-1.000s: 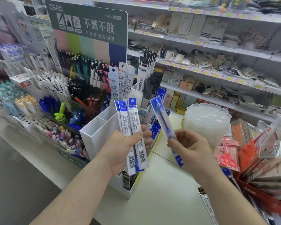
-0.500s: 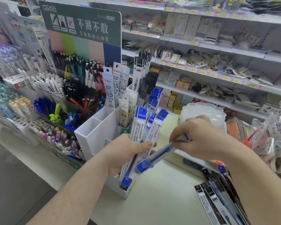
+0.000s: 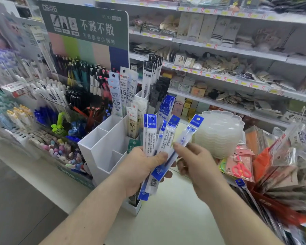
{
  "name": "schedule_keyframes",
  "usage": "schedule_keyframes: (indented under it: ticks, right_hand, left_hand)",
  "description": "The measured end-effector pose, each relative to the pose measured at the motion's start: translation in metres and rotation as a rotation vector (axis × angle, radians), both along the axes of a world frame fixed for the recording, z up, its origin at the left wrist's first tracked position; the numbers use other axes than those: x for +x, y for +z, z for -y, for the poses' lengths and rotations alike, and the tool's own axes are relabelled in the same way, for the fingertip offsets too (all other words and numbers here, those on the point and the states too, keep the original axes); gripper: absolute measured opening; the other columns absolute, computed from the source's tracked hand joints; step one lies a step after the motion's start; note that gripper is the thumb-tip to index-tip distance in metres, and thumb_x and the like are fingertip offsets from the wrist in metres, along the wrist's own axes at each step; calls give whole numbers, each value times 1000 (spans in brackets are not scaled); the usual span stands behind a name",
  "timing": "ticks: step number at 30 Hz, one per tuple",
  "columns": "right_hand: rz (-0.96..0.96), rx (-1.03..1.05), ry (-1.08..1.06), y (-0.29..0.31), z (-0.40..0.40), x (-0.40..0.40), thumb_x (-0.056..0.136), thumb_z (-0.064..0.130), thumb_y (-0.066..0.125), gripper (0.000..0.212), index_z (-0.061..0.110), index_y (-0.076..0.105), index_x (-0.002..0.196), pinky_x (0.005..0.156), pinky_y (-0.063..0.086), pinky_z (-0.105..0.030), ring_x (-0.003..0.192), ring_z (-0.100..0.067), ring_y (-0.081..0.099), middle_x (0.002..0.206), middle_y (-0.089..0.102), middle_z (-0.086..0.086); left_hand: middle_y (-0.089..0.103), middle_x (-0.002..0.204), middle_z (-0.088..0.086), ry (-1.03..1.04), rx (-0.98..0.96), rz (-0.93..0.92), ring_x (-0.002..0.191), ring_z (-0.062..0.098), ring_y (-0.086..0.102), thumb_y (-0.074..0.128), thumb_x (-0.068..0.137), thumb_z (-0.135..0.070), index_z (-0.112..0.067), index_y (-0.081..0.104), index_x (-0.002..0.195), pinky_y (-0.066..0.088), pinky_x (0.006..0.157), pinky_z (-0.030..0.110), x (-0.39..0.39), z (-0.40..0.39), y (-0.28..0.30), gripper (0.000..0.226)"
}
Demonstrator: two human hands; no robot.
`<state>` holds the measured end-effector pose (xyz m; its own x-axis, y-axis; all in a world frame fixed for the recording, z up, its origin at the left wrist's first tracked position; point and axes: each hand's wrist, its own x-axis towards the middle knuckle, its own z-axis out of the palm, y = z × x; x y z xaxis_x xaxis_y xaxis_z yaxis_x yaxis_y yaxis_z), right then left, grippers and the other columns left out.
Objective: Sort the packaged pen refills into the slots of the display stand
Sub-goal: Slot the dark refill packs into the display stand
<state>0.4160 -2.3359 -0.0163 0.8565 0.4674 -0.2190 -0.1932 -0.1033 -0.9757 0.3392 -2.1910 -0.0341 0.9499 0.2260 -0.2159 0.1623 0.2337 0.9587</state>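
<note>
Left hand [image 3: 140,167] grips a fan of blue-topped packaged pen refills [image 3: 151,138] before the white compartmented plastic display stand [image 3: 102,147]; right hand [image 3: 194,161] pinches the rightmost blue-topped refill packet [image 3: 187,137].

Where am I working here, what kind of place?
Most likely a stationery shop: a pen display under a printed sign, shelves with yellow price tags, and packaged refills in the left hand.

The left hand [image 3: 140,167] covers the middle of the refill packets [image 3: 149,137]; the display stand [image 3: 102,149] base hides behind the forearm; right-edge packages [image 3: 290,174] are blurred.
</note>
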Motion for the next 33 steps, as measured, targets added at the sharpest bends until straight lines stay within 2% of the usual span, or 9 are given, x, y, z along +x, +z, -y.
schedule_keyframes:
  ticks: [5,8,12,14,18,22,28,30,33]
  right_hand:
    - [25,71,9,1,-7,-1,93,13,68,5,13,73,92,59,54,-34,83,-29,74,92,78,-7]
    - [44,45,-56,5,-4,1,91,10,69,8,16,73,87,64,61,-38,80,-23,76,87,78,-1]
    - [242,-189,-135,2,-8,-1,86,14,70,21,21,73,67,60,60,-40,65,-20,73,69,75,4]
    - [330,-295,-132,-3,-13,-3,85,19,72,18,21,73,67,53,54,-34,56,-14,67,62,72,7]
    - [147,-130,-17,-4,-12,-5,95,21,66,13,17,73,86,46,48,-21,55,-7,68,67,74,7]
    - [-55,45,115,1,-4,-5,101,26,55,23,8,69,100,51,52,-20,66,-16,74,72,75,3]
    - [-29,276,19,6,-1,-15,91,39,47,39,4,61,101,36,44,-17,38,-6,58,47,61,3]
    - [36,270,10,1,-8,-19,85,44,48,38,12,65,93,38,45,-17,47,-7,65,58,70,2]
    - [106,197,1,-14,-19,-21,99,39,46,31,17,67,98,57,55,-20,77,-12,74,87,77,1]
  left_hand:
    - [74,107,17,-90,-63,-17,86,32,74,70,80,-39,-16,65,125,57,68,39,0,2,2,51]
    - [77,103,11,-28,-42,-6,91,28,76,67,83,-37,-12,66,120,61,71,36,3,2,1,45]
    - [78,85,0,234,389,8,81,22,75,66,95,-33,-25,74,94,62,78,46,9,4,-11,11]
    - [78,82,-2,222,436,50,77,20,75,66,95,-35,-30,76,90,61,74,42,9,10,-13,12]
    - [79,87,-3,109,184,84,80,15,76,67,81,-43,-29,74,98,60,61,25,3,13,-9,23]
    - [78,96,11,99,18,19,85,29,76,67,93,-23,-13,69,112,63,70,40,0,7,-8,22]
    - [77,100,12,125,-167,-14,84,27,76,53,101,-12,-6,62,121,61,65,34,-2,5,-8,23]
    - [76,104,16,141,-211,-12,89,31,75,56,98,-14,-6,64,120,62,69,39,-1,7,-7,25]
    - [76,104,18,140,-241,-10,88,31,75,61,95,-14,-6,68,115,62,67,38,2,9,-5,23]
